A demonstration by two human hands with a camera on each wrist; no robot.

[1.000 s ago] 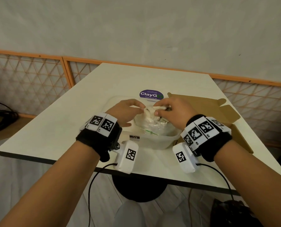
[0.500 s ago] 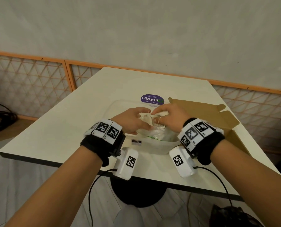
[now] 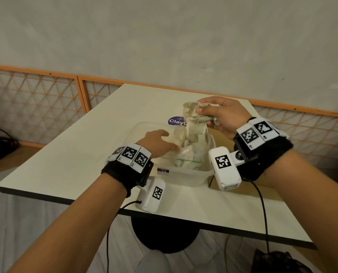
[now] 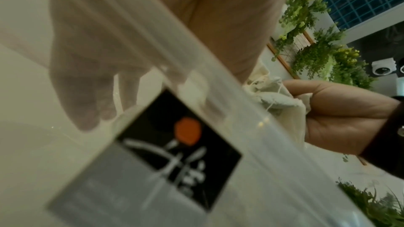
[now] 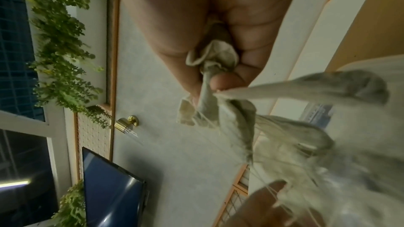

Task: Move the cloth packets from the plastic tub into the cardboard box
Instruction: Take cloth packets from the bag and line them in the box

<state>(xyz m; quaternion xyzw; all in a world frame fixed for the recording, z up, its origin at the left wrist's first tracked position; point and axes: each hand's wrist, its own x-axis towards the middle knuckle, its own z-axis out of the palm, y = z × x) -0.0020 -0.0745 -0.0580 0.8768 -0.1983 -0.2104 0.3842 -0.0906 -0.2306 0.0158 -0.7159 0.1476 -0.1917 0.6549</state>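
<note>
Two hands over the clear plastic tub [image 3: 185,175], one lifting a bunch of cream cloth packets [image 3: 193,117].

Right hand [image 3: 223,117] is curled round the bunch, held above the tub's far side with threads and a loose pouch trailing down into it; how many packets it holds cannot be told. Left hand [image 3: 158,142] reaches into the tub with fingers loosely extended onto the crumpled packets and clear bag there; its fingertips are blurred behind the plastic in the left wrist view. Brown cardboard box [image 3: 223,133] lies right of the tub, almost wholly hidden by the right hand and wrist camera. A purple round sticker [image 3: 176,121] on the white table [image 3: 85,154] is half covered by cloth.
</note>
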